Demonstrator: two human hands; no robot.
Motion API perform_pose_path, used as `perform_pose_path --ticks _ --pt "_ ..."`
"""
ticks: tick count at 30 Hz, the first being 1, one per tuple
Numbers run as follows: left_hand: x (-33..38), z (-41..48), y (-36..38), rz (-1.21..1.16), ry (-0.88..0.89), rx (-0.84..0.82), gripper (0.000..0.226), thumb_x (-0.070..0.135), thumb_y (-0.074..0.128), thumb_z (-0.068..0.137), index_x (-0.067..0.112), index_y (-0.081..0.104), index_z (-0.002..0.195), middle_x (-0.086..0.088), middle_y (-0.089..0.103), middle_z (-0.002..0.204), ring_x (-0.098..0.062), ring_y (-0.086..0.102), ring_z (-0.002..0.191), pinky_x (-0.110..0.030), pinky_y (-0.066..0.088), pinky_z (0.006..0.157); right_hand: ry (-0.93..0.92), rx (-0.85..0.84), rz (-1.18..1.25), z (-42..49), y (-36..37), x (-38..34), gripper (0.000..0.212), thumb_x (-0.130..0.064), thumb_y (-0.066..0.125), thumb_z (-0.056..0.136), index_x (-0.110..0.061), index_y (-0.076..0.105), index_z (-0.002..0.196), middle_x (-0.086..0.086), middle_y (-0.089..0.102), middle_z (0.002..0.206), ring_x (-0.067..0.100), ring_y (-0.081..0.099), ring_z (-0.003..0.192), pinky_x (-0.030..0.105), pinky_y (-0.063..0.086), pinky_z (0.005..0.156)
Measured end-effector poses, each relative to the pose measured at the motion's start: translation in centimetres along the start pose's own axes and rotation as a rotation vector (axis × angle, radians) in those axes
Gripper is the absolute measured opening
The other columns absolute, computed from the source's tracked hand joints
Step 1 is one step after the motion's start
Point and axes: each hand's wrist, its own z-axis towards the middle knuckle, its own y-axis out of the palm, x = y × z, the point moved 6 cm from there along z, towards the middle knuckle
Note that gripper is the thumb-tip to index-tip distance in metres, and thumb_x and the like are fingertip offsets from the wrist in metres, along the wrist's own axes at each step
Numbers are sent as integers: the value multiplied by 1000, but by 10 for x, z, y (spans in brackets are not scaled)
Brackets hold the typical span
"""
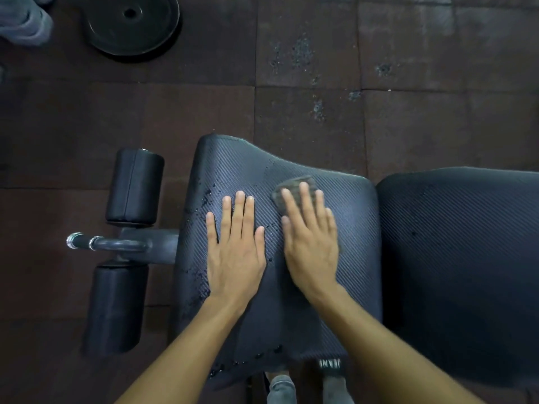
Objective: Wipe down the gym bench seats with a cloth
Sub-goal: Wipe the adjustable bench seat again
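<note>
Rollers [134, 188] of black foam sat at the far left, one above and one below a metal bar [108, 243] that jutted from the bench frame, with a black weight plate [131, 24] lying flat on the rubber floor tiles [306, 53] beyond them. Next came the seat pad [233, 170] of the bench, dark and ribbed with fine diagonal lines, flared wide at its left end. Water droplets beaded along its left edge and near corner, and a duller damp patch showed on the far side. My left hand [236, 252] lay flat on the pad, palm down, fingers straight and spread a little, gripping nothing. Just to its right, my right hand [312, 243] pressed a small grey cloth [294, 185] against the seat, fingers extended over it rather than curled; the cloth peeked out past my fingertips and looked blurred. Both forearms reached in from the lower edge. Further right, close beside the seat, lay the back pad [460, 258], darker, with the same ribbing.
</note>
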Motion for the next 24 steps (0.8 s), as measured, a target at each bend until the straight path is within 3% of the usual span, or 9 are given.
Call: perform_pose_path --ticks 2,5,9,12,17,19,24 --pt "0 0 0 12 1 1 56 36 22 105 15 17 156 -2 12 164 -20 5 152 -49 12 123 -67 -24 79 32 0 -23 49 -35 29 106 -34 23 154 -5 13 165 21 7 153 40 12 122" --pt "0 1 -3 -20 -3 10 56 34 28 104 15 22 155 -1 17 164 -18 9 152 -49 12 123 23 -113 247 69 -4 -32 50 -38 27 106 -33 20 155 -7 6 166 18 -1 153 40 4 122" --pt "12 12 -25 -213 -112 96 52 29 33 101 14 35 150 -3 30 159 -17 17 150 -48 6 123 91 -122 663 64 -25 -7 49 -37 31 106 -29 27 154 -10 13 165 6 3 151 32 3 124" --pt "51 43 -41 -287 -115 111 52 29 30 101 13 34 150 -3 30 159 -16 17 150 -45 1 124 158 -10 504 58 -34 45 45 -28 36 105 -22 37 150 -4 25 162 11 14 151 36 8 124" --pt "108 98 -15 -140 -180 -39 63 40 21 104 6 9 156 -11 2 165 -24 -5 152 -46 -5 123 26 -86 280 47 -19 76 51 -24 35 106 -19 24 155 -3 15 165 7 2 152 27 -4 123" --pt "108 104 2 -50 -221 -75 64 37 21 105 3 0 155 -13 -6 164 -26 -11 151 -47 -7 122 22 -70 250 47 -18 77 51 -25 34 106 -20 23 156 -4 14 164 7 1 152 26 -5 123" --pt "62 106 -1 -26 -198 43 63 32 24 103 5 3 156 -13 -2 164 -25 -5 152 -45 -2 124 41 -33 234 46 -19 74 51 -29 33 106 -21 25 155 -4 16 164 9 4 152 31 0 124"
